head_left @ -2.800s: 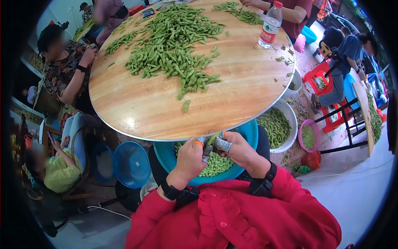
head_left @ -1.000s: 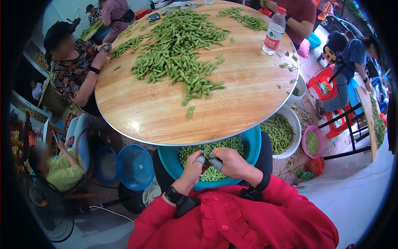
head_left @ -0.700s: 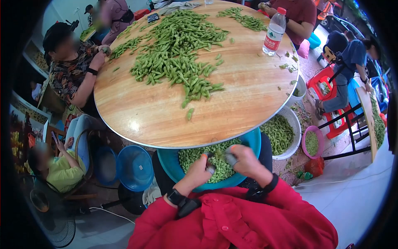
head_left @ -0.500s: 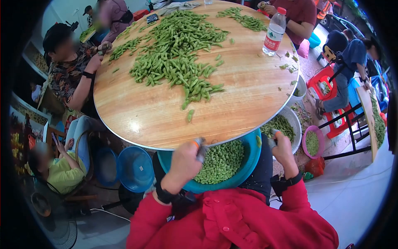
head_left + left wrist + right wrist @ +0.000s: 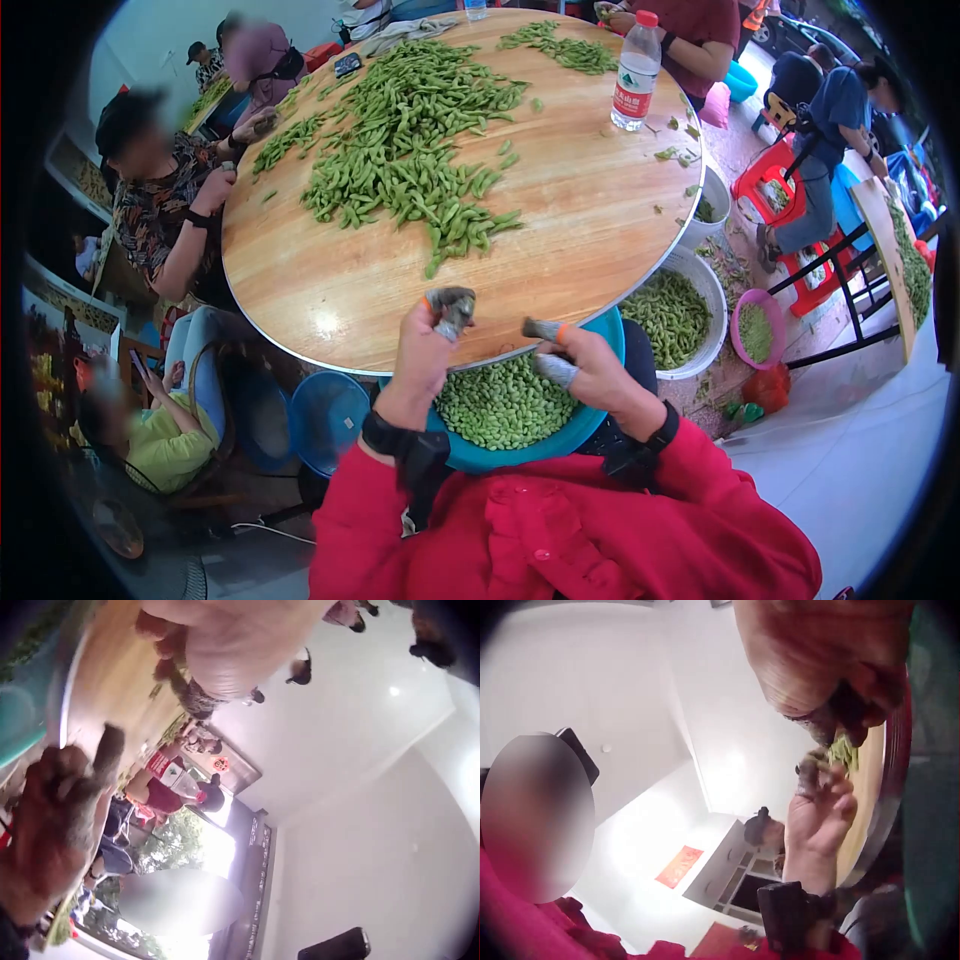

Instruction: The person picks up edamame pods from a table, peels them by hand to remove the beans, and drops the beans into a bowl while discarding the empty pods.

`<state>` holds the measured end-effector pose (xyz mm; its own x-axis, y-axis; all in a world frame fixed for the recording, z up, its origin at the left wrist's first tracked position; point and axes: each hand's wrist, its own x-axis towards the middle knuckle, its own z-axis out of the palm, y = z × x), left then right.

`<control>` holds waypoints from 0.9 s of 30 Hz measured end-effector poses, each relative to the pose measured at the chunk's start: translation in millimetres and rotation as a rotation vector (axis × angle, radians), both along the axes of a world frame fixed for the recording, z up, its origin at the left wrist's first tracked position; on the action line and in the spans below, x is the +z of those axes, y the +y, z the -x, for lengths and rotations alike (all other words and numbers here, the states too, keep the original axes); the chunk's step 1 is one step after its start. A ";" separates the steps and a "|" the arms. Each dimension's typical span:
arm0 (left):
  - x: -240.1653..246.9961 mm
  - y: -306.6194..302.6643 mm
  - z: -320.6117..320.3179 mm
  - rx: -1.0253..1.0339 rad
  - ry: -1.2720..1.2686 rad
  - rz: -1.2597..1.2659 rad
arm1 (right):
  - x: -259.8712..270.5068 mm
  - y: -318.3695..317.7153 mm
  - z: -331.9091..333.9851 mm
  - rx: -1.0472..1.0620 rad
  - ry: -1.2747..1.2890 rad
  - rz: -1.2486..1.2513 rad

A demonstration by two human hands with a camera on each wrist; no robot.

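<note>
My left hand [image 5: 420, 355] is above the table's near edge, its grey-wrapped thumb and finger pinched together. A small greenish pod appears between these fingertips in the left wrist view, mostly hidden by them. My right hand [image 5: 600, 372], also wrapped at thumb and finger, hovers over the right side of the teal basin [image 5: 612, 345], those two digits apart with nothing visible between them. Shelled green beans [image 5: 505, 405] fill the basin below both hands. Unshelled pods [image 5: 400, 150] lie heaped on the round wooden table [image 5: 540, 250].
A water bottle [image 5: 636, 75] stands at the table's right. White baskets of pods [image 5: 670, 315] and a pink basin [image 5: 757, 325] are on the floor to the right, a blue basin [image 5: 328, 415] at left. People sit around the table and at the left.
My left hand has risen further over the table, and the lone pod near the edge is no longer visible there. My right hand has come back from the white basket towards the basin.
</note>
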<state>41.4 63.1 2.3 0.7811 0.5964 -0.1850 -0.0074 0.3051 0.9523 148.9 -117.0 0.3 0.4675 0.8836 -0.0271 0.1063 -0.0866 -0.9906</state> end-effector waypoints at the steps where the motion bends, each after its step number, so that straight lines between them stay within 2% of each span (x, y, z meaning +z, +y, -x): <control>1: -6.7 -9.2 2.8 0.030 -0.057 -0.029 | -5.6 9.1 5.7 0.019 0.094 -0.061; 4: 0.5 -40.2 6.2 0.047 -0.162 0.051 | -4.7 28.0 20.3 0.024 0.241 -0.141; 8: -17.3 -53.2 10.8 0.022 -0.268 0.038 | -2.8 31.1 24.9 -0.033 0.331 -0.193; 12: -19.1 -56.0 13.9 -0.059 -0.367 -0.046 | 9.3 16.7 20.0 -0.038 -0.171 -0.076; 14: -16.2 -56.1 18.6 -0.004 -0.226 -0.307 | 11.6 13.8 17.6 -0.066 -0.456 -0.053; 15: -14.0 -56.3 20.7 0.026 -0.152 -0.436 | 10.1 13.4 14.9 -0.085 -0.528 -0.125; 17: -5.2 -59.4 25.8 0.059 -0.076 -0.467 | 5.0 13.6 10.9 -0.117 -0.665 -0.269; 20: -6.4 -55.8 26.6 0.064 -0.002 -0.446 | 5.0 12.6 7.9 -0.061 -0.731 -0.186; 24: -5.8 -44.6 35.4 0.133 0.047 -0.509 | -0.9 3.9 3.6 -0.168 -0.574 -0.150; 25: -4.2 -43.3 40.9 0.082 0.014 -0.600 | 0.8 -2.4 1.5 -0.227 -0.492 -0.121; 27: -10.5 -36.6 56.3 -0.245 0.110 -0.591 | 0.4 -18.0 -8.3 -0.313 -0.332 -0.050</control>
